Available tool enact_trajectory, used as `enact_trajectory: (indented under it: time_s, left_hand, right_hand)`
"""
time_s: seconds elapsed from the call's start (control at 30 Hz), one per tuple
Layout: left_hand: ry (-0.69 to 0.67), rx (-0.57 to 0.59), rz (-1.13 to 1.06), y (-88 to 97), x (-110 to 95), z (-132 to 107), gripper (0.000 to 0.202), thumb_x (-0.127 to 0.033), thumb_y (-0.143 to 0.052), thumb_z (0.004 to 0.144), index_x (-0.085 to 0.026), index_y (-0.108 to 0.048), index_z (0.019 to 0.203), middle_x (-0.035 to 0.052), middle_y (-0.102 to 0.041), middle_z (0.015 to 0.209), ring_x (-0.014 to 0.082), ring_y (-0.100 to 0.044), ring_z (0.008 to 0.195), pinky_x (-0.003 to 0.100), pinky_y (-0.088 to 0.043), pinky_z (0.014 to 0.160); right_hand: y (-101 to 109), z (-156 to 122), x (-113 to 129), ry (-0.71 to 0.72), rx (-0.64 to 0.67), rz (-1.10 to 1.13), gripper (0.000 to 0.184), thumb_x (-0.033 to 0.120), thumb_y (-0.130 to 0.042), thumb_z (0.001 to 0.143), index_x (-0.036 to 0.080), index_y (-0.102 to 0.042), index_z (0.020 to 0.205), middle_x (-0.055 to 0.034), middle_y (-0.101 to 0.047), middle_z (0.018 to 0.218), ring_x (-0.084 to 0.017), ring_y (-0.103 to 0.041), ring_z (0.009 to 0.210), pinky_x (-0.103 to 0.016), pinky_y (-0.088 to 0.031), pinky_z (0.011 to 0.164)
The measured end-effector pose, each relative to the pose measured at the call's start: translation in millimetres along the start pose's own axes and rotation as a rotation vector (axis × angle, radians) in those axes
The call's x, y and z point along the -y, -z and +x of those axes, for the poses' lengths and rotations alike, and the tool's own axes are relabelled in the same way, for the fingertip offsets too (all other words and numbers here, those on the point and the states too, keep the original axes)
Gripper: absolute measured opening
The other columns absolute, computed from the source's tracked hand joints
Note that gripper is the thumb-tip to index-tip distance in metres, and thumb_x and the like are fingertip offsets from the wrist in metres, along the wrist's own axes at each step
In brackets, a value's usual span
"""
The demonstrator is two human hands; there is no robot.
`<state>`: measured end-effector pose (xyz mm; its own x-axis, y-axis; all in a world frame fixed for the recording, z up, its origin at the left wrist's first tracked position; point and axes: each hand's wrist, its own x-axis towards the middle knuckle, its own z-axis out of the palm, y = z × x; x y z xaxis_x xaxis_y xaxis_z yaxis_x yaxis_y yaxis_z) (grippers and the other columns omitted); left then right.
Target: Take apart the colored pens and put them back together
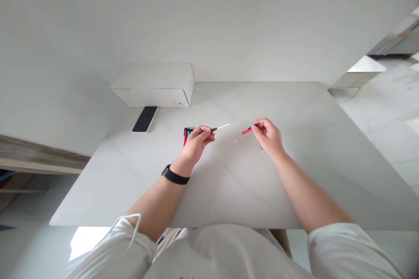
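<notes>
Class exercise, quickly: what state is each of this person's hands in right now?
Left hand: closed, pinching a thin black-and-white pen part.
Right hand: closed, pinching a red pen part.

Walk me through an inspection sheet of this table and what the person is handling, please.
Surface: pale veined table.
Job's things: left hand pinches a white-tipped black stick; right hand pinches a red stick.
Clutter: markers beside the left hand, phone, white box, small dark piece by the right hand.
Hands: both closed on their sticks; black watch on the left wrist.
Cables: white cord looped by the left sleeve.
Surroundings: white wall, pale floor, wooden shelf.
</notes>
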<state>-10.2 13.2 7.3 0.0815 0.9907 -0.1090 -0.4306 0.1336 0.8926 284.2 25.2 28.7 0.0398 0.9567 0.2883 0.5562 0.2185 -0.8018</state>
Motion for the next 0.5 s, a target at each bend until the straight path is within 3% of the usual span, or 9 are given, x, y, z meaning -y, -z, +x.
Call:
enact_trajectory:
  time_s: [0.1,0.23,0.33,0.5]
  left_hand:
    - [-0.005,0.004,-0.002,0.2,0.3,0.0,0.026,-0.04,-0.079,0.086,-0.018,-0.065,0.092,0.0034,-0.07,0.087,0.014,-0.068,0.079,0.032,-0.056,0.084]
    - [-0.002,0.009,-0.001,0.1,0.3,0.0,0.027,-0.039,-0.08,0.086,-0.018,-0.064,0.092,0.0035,-0.07,0.088,0.0141,-0.068,0.079,0.032,-0.056,0.083]
    - [0.0,0.012,0.001,0.1,0.7,0.1,0.027,-0.039,-0.079,0.086,-0.018,-0.064,0.093,0.0037,-0.07,0.088,0.0142,-0.068,0.079,0.031,-0.056,0.083]
    - [0.013,0.012,0.013,0.4,2.9,0.5,0.026,-0.04,-0.079,0.087,-0.018,-0.065,0.092,0.0037,-0.07,0.088,0.0141,-0.068,0.079,0.031,-0.055,0.083]
  right_hand:
    - [1.1,2.6,-4.0,-0.005,0.03,0.002,0.032,0.053,-0.058,0.097,0.025,-0.069,0.106,-0.0073,-0.073,0.097,-0.022,-0.068,0.081,-0.033,-0.056,0.069]
    - [1.7,5.1,-10.6,0.098,0.092,-0.073,0.029,0.046,-0.056,0.1,0.026,-0.075,0.106,-0.0077,-0.074,0.105,-0.022,-0.07,0.091,-0.034,-0.056,0.079]
    - [-2.7,3.9,-16.5,0.14,0.159,-0.163,0.024,0.04,-0.058,0.1,0.026,-0.076,0.103,-0.0058,-0.076,0.1,-0.021,-0.07,0.087,-0.034,-0.053,0.083]
    - [-22.9,0.3,-21.8,0.092,0.245,-0.322,0.015,0.036,-0.065,0.096,0.026,-0.072,0.105,-0.0038,-0.078,0.092,-0.022,-0.07,0.082,-0.032,-0.05,0.074]
